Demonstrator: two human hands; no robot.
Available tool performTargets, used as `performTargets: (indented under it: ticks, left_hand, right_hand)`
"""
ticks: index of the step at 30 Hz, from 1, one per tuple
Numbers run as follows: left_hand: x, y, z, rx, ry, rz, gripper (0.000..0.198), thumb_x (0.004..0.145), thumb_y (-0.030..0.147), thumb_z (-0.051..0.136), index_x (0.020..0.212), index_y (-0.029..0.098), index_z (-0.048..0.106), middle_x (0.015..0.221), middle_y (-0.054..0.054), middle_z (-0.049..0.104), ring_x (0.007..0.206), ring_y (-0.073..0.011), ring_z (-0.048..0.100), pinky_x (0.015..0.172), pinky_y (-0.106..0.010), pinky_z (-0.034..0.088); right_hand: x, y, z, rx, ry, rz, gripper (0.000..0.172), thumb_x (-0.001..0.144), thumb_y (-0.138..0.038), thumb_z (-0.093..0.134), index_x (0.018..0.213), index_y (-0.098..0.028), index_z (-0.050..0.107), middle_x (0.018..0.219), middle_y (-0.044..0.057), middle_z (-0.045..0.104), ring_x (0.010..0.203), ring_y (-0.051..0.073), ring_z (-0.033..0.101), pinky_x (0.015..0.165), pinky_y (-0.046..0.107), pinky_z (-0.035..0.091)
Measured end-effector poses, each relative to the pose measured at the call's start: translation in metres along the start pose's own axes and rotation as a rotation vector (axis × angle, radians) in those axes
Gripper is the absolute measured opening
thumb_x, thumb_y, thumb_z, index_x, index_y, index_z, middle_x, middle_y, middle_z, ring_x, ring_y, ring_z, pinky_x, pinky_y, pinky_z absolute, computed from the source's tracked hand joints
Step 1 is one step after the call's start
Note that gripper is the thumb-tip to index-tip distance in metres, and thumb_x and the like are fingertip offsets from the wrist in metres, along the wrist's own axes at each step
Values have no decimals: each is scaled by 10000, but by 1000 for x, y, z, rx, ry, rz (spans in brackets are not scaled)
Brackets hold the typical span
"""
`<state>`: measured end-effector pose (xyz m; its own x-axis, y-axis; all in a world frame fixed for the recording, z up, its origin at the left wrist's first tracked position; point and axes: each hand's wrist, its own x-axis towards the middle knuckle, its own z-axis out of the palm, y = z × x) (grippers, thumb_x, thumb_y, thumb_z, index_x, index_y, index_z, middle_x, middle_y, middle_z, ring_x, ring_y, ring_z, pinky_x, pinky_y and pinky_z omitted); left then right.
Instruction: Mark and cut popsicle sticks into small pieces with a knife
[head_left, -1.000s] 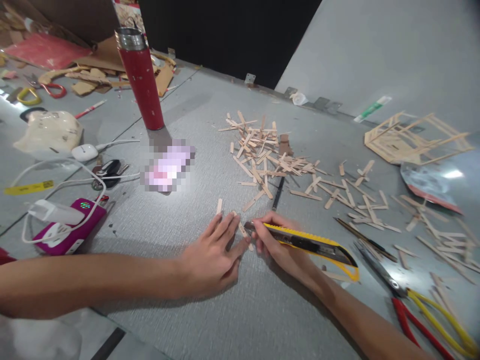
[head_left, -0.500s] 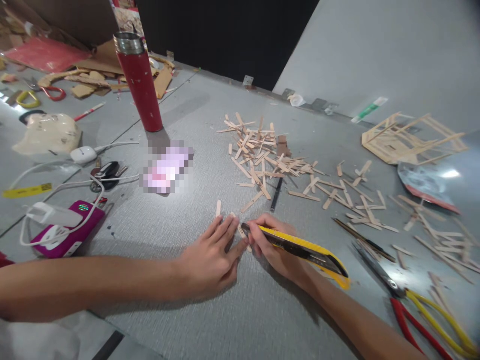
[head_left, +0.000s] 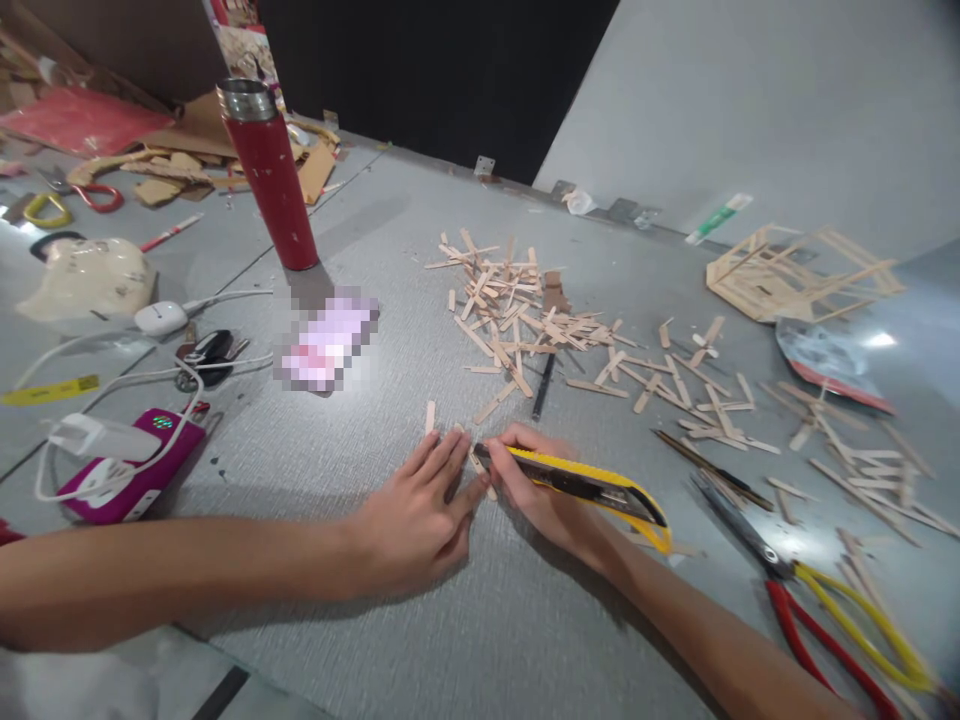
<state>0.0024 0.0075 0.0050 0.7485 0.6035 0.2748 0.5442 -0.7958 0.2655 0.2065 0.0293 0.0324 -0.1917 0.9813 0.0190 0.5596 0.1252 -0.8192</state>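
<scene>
Cutter (head_left: 589,484) in right hand (head_left: 534,505), open tabletop (head_left: 487,640) toward near edge (head_left: 276,684)

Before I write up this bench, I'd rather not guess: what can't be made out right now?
All in the head view:
- Pixelated item: blocky mosaic hides its details.
- Wooden stick: partly covered by the left hand's fingers.
- Utility knife: tip too small and blurred to tell whether it touches the stick.
- Red-and-yellow-handled tool: red handle's end cut off by the bottom edge.
</scene>
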Motion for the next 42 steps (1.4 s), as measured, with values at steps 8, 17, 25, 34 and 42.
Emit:
performTargets:
  ticks: [8,17,25,34,42]
  left_hand:
    - [0,-2,3,16,-2,29,568,965,238,546,1497,61,456,1601,-264,370,1533,-383,291,1250,-548,283]
    - [0,-2,1,43,-28,22,564,969,259,552,1491,63,467,1591,-264,388,1514,-381,338,1261,-516,270]
    - [5,-5,-2,135,-18,99,573,975,339,528,1440,7,493,1506,-313,477,1463,-409,418,1220,-525,323]
    - [11,-8,-8,266,-72,203,647,969,384,541,1419,-78,482,1437,-355,526,1406,-411,494,1233,-515,260]
    - [11,-7,-9,347,-58,215,678,949,450,572,1394,-59,522,1399,-370,549,1359,-430,542,1175,-507,339]
  right_hand:
    - [-2,8,3,41,6,-5,386,1010,-476,525,700,-246,529,533,-39,553,525,135,520,544,278,404]
    - [-1,10,5,6,59,-106,359,1008,-407,534,689,-245,506,542,-40,546,490,131,489,537,312,399]
    - [1,6,2,14,2,-207,368,1037,-361,476,689,-242,485,573,-39,525,513,124,506,540,292,397]
    - [0,7,7,-35,27,-273,345,1035,-330,457,705,-237,426,568,-64,434,479,92,418,525,255,347]
    - [-1,13,5,-40,19,-265,370,1045,-358,435,694,-241,415,570,-55,442,489,103,429,522,270,338]
